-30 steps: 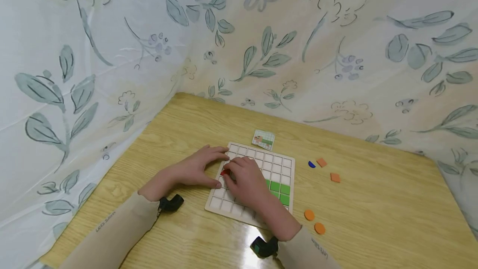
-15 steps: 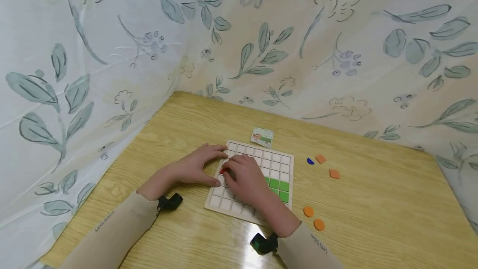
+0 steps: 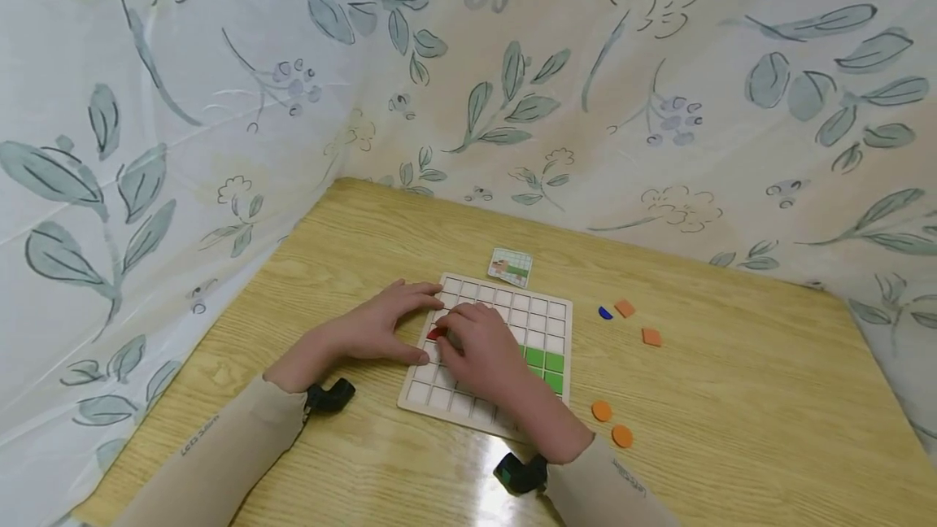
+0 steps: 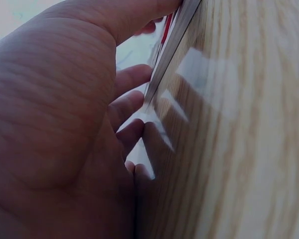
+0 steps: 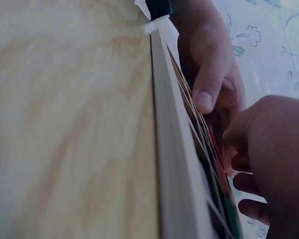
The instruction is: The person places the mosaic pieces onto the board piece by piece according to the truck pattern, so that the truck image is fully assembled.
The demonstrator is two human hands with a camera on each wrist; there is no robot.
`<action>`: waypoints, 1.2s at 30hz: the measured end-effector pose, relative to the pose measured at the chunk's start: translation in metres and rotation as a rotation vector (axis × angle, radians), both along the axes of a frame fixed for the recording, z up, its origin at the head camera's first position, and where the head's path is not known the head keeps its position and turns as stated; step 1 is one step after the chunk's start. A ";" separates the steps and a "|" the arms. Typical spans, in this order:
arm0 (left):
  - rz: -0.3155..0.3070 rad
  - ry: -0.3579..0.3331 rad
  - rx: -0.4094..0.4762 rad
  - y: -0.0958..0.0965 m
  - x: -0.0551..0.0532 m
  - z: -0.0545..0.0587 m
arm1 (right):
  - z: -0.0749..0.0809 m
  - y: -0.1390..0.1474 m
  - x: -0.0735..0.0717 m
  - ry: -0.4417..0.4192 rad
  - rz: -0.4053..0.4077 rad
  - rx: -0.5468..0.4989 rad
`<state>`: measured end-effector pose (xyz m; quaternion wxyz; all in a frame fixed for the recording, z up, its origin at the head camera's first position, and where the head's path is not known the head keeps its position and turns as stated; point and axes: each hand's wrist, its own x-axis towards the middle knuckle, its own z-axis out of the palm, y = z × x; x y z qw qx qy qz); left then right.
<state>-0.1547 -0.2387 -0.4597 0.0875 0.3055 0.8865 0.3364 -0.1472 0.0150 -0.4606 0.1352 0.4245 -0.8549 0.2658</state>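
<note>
A pale board with a grid of square cells (image 3: 481,413) lies on the table, with several green square tiles (image 3: 554,363) set in its right part. My left hand (image 3: 376,324) rests at the board's left edge with thumb and fingers spread apart; the left wrist view shows its fingers (image 4: 132,99) by the rim. Over the board's left part, my right hand (image 3: 479,352) holds a small red piece (image 3: 435,333) between thumb and fingertips. Its full shape is hidden. In the right wrist view the red piece (image 5: 215,142) shows low on the board beside the fingers.
A picture card (image 3: 510,267) lies behind the board. To the right are a blue half-circle (image 3: 604,313), two orange squares (image 3: 624,308) and two orange discs (image 3: 602,411). A floral cloth (image 3: 571,88) hangs behind and left of the wooden table (image 3: 732,397).
The head view has shifted slightly. Both hands stay in nearly the same place on the board, and a little more of the red piece shows at the right fingertips.
</note>
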 end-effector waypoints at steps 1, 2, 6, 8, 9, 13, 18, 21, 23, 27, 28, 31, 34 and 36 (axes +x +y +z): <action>0.000 -0.003 0.001 0.000 0.000 0.000 | 0.001 0.002 0.000 0.002 0.003 -0.010; 0.000 -0.006 -0.001 0.000 0.000 0.001 | 0.001 0.004 0.001 0.004 0.001 -0.016; 0.003 -0.013 -0.004 0.000 -0.001 0.000 | 0.005 0.017 0.003 0.017 -0.003 -0.033; 0.006 -0.015 -0.001 -0.001 -0.001 0.000 | 0.008 0.024 0.005 0.018 -0.010 -0.036; 0.007 -0.015 0.001 -0.001 -0.001 -0.001 | 0.010 0.029 0.006 0.018 -0.011 -0.037; 0.003 -0.022 0.008 -0.002 -0.001 -0.001 | 0.014 0.049 0.010 0.017 -0.031 -0.024; -0.001 -0.041 0.014 -0.002 -0.001 0.000 | 0.015 0.082 0.012 -0.025 -0.100 0.011; -0.006 -0.044 0.015 -0.002 -0.001 0.000 | 0.015 0.103 0.009 -0.043 -0.146 0.020; -0.006 -0.043 0.009 -0.003 -0.001 0.000 | 0.015 0.116 0.005 -0.046 -0.171 0.018; -0.002 -0.043 0.000 -0.004 0.000 0.000 | 0.016 0.140 -0.002 -0.090 -0.235 0.009; -0.003 -0.045 -0.001 -0.004 0.000 0.000 | 0.016 0.145 -0.005 -0.107 -0.255 0.004; -0.006 -0.051 0.010 -0.003 0.000 0.001 | 0.017 0.161 -0.013 -0.148 -0.308 -0.003; -0.007 -0.052 0.013 -0.002 0.000 0.001 | 0.016 0.176 -0.021 -0.176 -0.350 -0.005; -0.003 -0.051 0.010 -0.002 0.000 0.001 | 0.014 0.183 -0.026 -0.179 -0.369 0.003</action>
